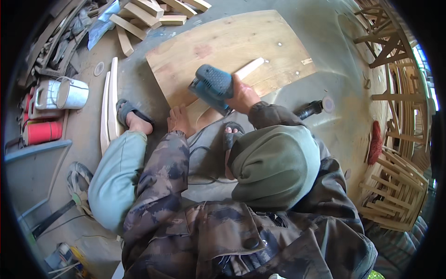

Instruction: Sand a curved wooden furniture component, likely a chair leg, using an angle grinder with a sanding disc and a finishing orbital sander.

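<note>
A large plywood board point(218, 42) lies ahead of me, and a long pale wooden strip point(251, 67) runs slantwise across it. My right hand point(244, 95) is closed round a blue handheld power tool, which looks like a sander point(211, 83). The tool sits over the middle of the strip and covers part of it. At the strip's near end, by the board's lower edge, my left hand point(180, 120) grips the wood. Its thumb and some fingertips are hard to make out.
Two curved strips point(111, 102) lie left of my foot; cut wood point(144, 14) is heaped at the far left. A metal bucket point(73, 93) and red containers point(42, 133) stand left. A black tool with a disc point(311, 109) lies right. Wooden frames point(395, 186) line the right; a cord point(200, 149) lies between my feet.
</note>
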The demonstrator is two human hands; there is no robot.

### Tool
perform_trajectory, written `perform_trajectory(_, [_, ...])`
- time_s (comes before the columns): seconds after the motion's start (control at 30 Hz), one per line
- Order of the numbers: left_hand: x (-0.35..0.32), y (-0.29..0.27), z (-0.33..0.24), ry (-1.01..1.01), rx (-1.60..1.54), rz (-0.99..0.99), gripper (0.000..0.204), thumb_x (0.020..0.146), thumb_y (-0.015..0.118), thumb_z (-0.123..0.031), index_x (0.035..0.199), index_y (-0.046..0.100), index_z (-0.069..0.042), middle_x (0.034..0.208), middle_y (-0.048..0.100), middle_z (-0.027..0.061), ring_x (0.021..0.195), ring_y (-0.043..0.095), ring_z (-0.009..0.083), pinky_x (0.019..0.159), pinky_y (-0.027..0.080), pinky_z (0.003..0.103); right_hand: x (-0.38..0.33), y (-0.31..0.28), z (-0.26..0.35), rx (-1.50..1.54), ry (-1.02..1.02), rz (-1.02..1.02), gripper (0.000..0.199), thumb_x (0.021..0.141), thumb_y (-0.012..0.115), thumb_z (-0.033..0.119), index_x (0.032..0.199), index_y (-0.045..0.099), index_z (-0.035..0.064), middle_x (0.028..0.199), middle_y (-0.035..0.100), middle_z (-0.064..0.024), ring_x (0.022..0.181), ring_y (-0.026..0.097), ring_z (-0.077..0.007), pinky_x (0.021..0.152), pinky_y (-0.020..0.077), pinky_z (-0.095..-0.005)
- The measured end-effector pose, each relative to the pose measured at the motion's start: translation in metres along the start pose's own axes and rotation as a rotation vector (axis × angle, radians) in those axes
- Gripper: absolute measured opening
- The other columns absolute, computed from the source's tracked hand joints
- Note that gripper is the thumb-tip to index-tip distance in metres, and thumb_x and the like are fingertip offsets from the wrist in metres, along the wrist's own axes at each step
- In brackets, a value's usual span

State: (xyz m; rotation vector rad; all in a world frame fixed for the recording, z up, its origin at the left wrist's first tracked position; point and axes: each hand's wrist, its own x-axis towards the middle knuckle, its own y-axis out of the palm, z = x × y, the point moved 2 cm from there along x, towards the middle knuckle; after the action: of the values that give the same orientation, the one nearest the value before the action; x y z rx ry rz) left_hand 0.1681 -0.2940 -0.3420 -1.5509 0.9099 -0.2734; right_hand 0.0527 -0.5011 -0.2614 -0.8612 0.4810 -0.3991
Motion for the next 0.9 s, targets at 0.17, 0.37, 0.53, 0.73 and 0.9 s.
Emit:
perform_trajectory(0.17, [-0.012, -0.023, 0.008, -0.046, 0.012, 0.111, 0.095, 0.058, 0.078, -0.024, 0.137, 0.029, -0.009, 0.124, 0.04, 0.018, 0.122, 0.039, 0.0369, 0.098, 0.04, 0.047, 0.033, -0.03, -0.045, 0.049, 0.019, -0.218, 0.06, 0.069, 0.071, 0.023, 0.115, 0.04, 0.0032, 0.097, 0.063, -0.0289, 0.095, 0.062, -0.0446, 0.08, 0.0506, -0.048])
perform_trajectory(0.37, [0.005, -0.032, 0.008, -0.011, -0.106, 0.229, 0.099, 0.054, 0.079, -0.023, 0.139, 0.029, -0.016, 0.123, 0.04, 0.0202, 0.122, 0.037, 0.0404, 0.102, 0.038, 0.048, 0.104, -0.101, -0.128, 0.0, 0.227, -0.261, 0.053, 0.065, 0.076, 0.021, 0.106, 0.05, -0.0006, 0.091, 0.066, -0.0221, 0.078, 0.069, -0.0329, 0.068, 0.056, -0.0409])
perform_trajectory(0.53, [0.02, -0.031, 0.015, 0.029, -0.171, 0.327, 0.099, 0.054, 0.079, -0.022, 0.14, 0.031, -0.016, 0.122, 0.042, 0.0218, 0.121, 0.038, 0.0421, 0.105, 0.037, 0.046, 0.113, -0.12, -0.117, 0.071, 0.347, -0.191, 0.048, 0.066, 0.074, 0.013, 0.105, 0.05, -0.0017, 0.068, 0.064, -0.0123, 0.054, 0.065, -0.0199, 0.047, 0.0526, -0.0327])
perform_trajectory(0.73, [0.024, -0.034, 0.019, 0.029, -0.167, 0.335, 0.103, 0.055, 0.078, -0.024, 0.144, 0.028, -0.011, 0.13, 0.041, 0.0238, 0.126, 0.036, 0.042, 0.108, 0.034, 0.044, 0.082, -0.074, -0.075, 0.037, 0.161, -0.157, 0.056, 0.065, 0.069, 0.018, 0.113, 0.047, -0.0004, 0.092, 0.064, -0.0271, 0.088, 0.066, -0.041, 0.077, 0.0532, -0.0451])
perform_trajectory(0.9, [0.032, -0.03, 0.008, 0.03, -0.152, 0.401, 0.103, 0.057, 0.076, -0.025, 0.146, 0.027, -0.01, 0.135, 0.038, 0.0242, 0.132, 0.033, 0.0396, 0.109, 0.035, 0.044, 0.023, -0.03, -0.015, 0.039, 0.086, -0.162, 0.055, 0.067, 0.067, 0.016, 0.114, 0.041, 0.0016, 0.091, 0.063, -0.0313, 0.091, 0.063, -0.0455, 0.079, 0.0511, -0.0485])
